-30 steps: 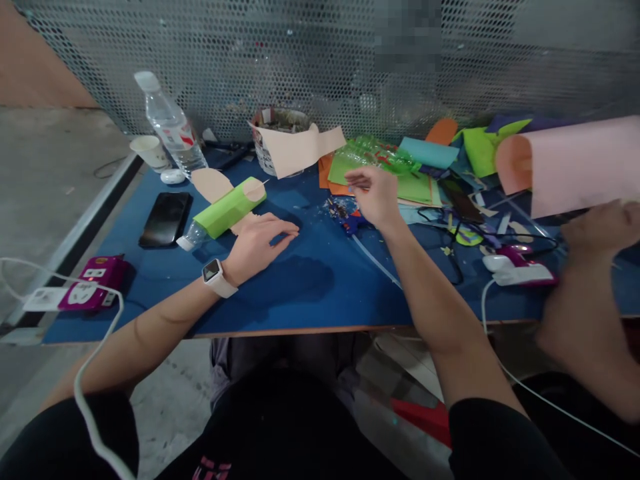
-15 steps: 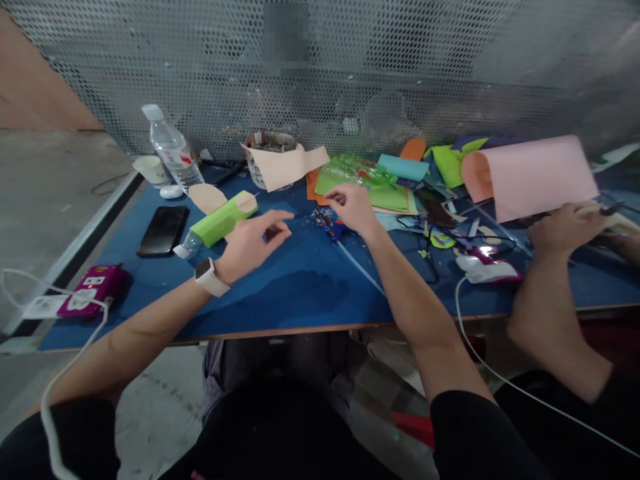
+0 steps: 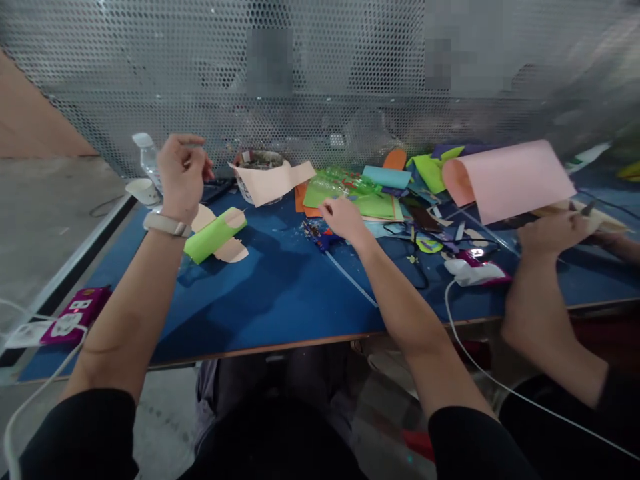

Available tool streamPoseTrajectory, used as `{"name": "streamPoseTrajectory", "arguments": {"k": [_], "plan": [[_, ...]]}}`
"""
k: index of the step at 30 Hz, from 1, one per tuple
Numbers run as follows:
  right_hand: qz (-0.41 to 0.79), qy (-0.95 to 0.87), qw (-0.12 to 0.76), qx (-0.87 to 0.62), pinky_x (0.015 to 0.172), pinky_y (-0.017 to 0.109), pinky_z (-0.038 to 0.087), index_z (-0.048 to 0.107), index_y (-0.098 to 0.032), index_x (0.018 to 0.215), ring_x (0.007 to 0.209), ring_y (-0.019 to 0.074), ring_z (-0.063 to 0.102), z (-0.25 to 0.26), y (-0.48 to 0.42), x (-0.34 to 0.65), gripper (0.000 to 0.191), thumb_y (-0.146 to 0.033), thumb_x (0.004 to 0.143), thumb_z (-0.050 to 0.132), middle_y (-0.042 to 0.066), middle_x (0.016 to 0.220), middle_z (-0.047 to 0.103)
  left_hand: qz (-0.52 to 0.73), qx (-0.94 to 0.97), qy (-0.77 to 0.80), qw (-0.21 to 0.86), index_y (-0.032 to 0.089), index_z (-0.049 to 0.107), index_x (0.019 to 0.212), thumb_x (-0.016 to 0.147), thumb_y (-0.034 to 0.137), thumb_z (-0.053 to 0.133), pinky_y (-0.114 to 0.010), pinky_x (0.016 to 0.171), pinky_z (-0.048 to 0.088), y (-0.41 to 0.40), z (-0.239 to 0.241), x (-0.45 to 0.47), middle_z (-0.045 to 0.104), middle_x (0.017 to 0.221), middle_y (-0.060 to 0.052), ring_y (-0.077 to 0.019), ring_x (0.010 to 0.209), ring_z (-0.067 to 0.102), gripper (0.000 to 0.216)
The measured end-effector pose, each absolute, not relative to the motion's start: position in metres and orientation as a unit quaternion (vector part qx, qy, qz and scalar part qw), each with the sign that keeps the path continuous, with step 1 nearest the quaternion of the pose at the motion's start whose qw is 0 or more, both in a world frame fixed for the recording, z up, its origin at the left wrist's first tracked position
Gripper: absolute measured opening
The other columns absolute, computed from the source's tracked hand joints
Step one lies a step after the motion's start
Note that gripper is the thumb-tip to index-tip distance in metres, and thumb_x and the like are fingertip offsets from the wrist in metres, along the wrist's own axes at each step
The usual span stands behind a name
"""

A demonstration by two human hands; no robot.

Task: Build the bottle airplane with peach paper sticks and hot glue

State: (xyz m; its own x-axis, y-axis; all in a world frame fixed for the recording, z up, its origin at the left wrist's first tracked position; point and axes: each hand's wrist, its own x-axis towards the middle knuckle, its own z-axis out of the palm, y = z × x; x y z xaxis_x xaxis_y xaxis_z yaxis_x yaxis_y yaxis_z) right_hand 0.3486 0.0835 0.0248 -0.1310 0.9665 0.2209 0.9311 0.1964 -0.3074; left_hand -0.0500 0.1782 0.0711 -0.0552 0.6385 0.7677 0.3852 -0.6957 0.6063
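My left hand (image 3: 183, 177) is raised at the far left of the table. Its fingers are loosely bent and apart, and nothing shows in them. Behind it stands a clear water bottle (image 3: 145, 150), partly covered. Below and to its right lies a bottle wrapped in green paper (image 3: 213, 237), with beige paper pieces (image 3: 233, 251) sticking out. My right hand (image 3: 343, 219) is low over the middle of the table with fingertips pressed together; whatever they may hold is hidden. Beside it are a small blue and red cluttered item (image 3: 320, 235) and green paper sheets (image 3: 377, 205).
A paper cup (image 3: 143, 191) and purple power strip (image 3: 75, 317) are at left. A tub (image 3: 257, 160) bears beige paper. Right lie a green bottle (image 3: 345, 181), rolled pink paper (image 3: 520, 180) and a glue gun (image 3: 475, 270). A co-worker's hand (image 3: 553, 230) is nearby.
My left hand has risen and moved left and away, from beside the green-wrapped bottle to near the clear bottle. My right hand stays near the same spot. The view has shifted slightly.
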Motion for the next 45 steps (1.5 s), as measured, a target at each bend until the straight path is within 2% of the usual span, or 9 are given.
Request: {"name": "streamPoseTrajectory", "arguments": {"k": [3, 8, 12, 16, 24, 28, 32, 35, 45], "plan": [[0.031, -0.737, 0.171, -0.653, 0.077, 0.039, 0.046, 0.078, -0.019, 0.091, 0.089, 0.0306, 0.073, 0.02, 0.091, 0.364, 0.036, -0.032, 0.118, 0.057, 0.016, 0.097, 0.085, 0.526, 0.707, 0.445, 0.16, 0.023, 0.064, 0.138, 0.102, 0.054, 0.092, -0.031, 0.074, 0.066, 0.139, 0.072, -0.051, 0.085, 0.107, 0.001, -0.0109, 0.078, 0.074, 0.056], [0.029, -0.734, 0.176, -0.655, 0.093, 0.042, 0.057, 0.083, -0.019, 0.099, 0.113, 0.0359, 0.079, 0.011, 0.099, 0.372, 0.022, -0.024, 0.111, 0.065, 0.016, 0.117, 0.089, 0.331, 0.775, 0.536, 0.053, 0.022, 0.075, 0.137, 0.105, 0.038, 0.068, -0.044, 0.098, 0.066, 0.071, 0.07, -0.052, 0.088, 0.113, -0.007, -0.0263, 0.097, 0.083, 0.037], [0.036, -0.754, 0.187, -0.629, 0.114, 0.045, 0.058, 0.084, -0.019, 0.116, 0.128, 0.0352, 0.078, 0.008, 0.1, 0.364, 0.02, -0.024, 0.111, 0.066, 0.015, 0.13, 0.088, 0.166, 0.824, 0.541, 0.009, 0.02, 0.06, 0.165, 0.104, 0.057, 0.075, -0.055, 0.11, 0.063, 0.054, 0.058, -0.055, 0.084, 0.139, -0.015, -0.0416, 0.125, 0.079, 0.072], [0.038, -0.782, 0.216, -0.583, 0.125, 0.054, 0.057, 0.077, -0.018, 0.139, 0.14, 0.0378, 0.074, 0.01, 0.107, 0.344, 0.033, -0.028, 0.107, 0.072, 0.017, 0.148, 0.081, 0.102, 0.834, 0.541, -0.048, 0.013, 0.041, 0.182, 0.102, 0.046, 0.075, -0.065, 0.122, 0.057, 0.058, 0.044, -0.056, 0.067, 0.162, -0.029, -0.054, 0.151, 0.066, 0.093], [-0.048, -0.806, 0.191, -0.558, 0.132, 0.073, 0.052, 0.04, -0.016, 0.184, 0.163, 0.0527, 0.053, 0.026, 0.159, 0.264, 0.102, -0.016, 0.092, 0.083, 0.024, 0.188, 0.043, 0.224, 0.78, 0.584, -0.015, 0.015, 0.025, 0.19, 0.096, 0.035, 0.077, -0.068, 0.11, 0.064, 0.072, 0.024, -0.068, 0.059, 0.166, -0.033, -0.0576, 0.139, 0.074, 0.109], [-0.078, -0.797, 0.226, -0.554, 0.131, 0.078, 0.05, 0.051, -0.013, 0.179, 0.161, 0.0523, 0.055, 0.032, 0.17, 0.236, 0.081, -0.007, 0.099, 0.061, 0.026, 0.185, 0.05, 0.322, 0.792, 0.516, -0.052, 0.015, 0.056, 0.173, 0.095, 0.023, 0.073, -0.071, 0.127, 0.055, 0.075, 0.02, -0.063, 0.062, 0.161, -0.028, -0.0523, 0.152, 0.064, 0.079], [-0.086, -0.78, 0.271, -0.558, 0.126, 0.065, 0.058, 0.072, -0.018, 0.158, 0.147, 0.0425, 0.066, 0.044, 0.16, 0.228, 0.056, -0.011, 0.111, 0.043, 0.02, 0.16, 0.073, 0.324, 0.846, 0.423, -0.003, 0.019, 0.08, 0.129, 0.108, 0.028, 0.06, -0.06, 0.121, 0.061, 0.068, 0.019, -0.044, 0.08, 0.133, -0.018, -0.0396, 0.13, 0.076, 0.031], [-0.113, -0.76, 0.314, -0.558, 0.127, 0.057, 0.058, 0.076, -0.021, 0.15, 0.144, 0.037, 0.067, 0.054, 0.149, 0.229, 0.053, -0.016, 0.119, 0.033, 0.016, 0.153, 0.076, 0.251, 0.875, 0.409, 0.06, 0.021, 0.082, 0.123, 0.109, 0.037, 0.06, -0.055, 0.113, 0.065, 0.062, 0.012, -0.032, 0.084, 0.124, -0.015, -0.0365, 0.12, 0.08, 0.031], [-0.133, -0.716, 0.511, -0.457, 0.133, 0.078, 0.049, 0.061, -0.033, 0.171, 0.165, 0.0422, 0.058, 0.068, 0.15, 0.24, 0.064, -0.042, 0.126, 0.016, 0.016, 0.166, 0.064, 0.147, 0.864, 0.481, -0.023, 0.017, 0.081, 0.13, 0.115, 0.042, 0.053, -0.057, 0.118, 0.059, 0.07, 0.001, -0.036, 0.084, 0.128, -0.019, -0.0405, 0.127, 0.078, 0.041]]}}
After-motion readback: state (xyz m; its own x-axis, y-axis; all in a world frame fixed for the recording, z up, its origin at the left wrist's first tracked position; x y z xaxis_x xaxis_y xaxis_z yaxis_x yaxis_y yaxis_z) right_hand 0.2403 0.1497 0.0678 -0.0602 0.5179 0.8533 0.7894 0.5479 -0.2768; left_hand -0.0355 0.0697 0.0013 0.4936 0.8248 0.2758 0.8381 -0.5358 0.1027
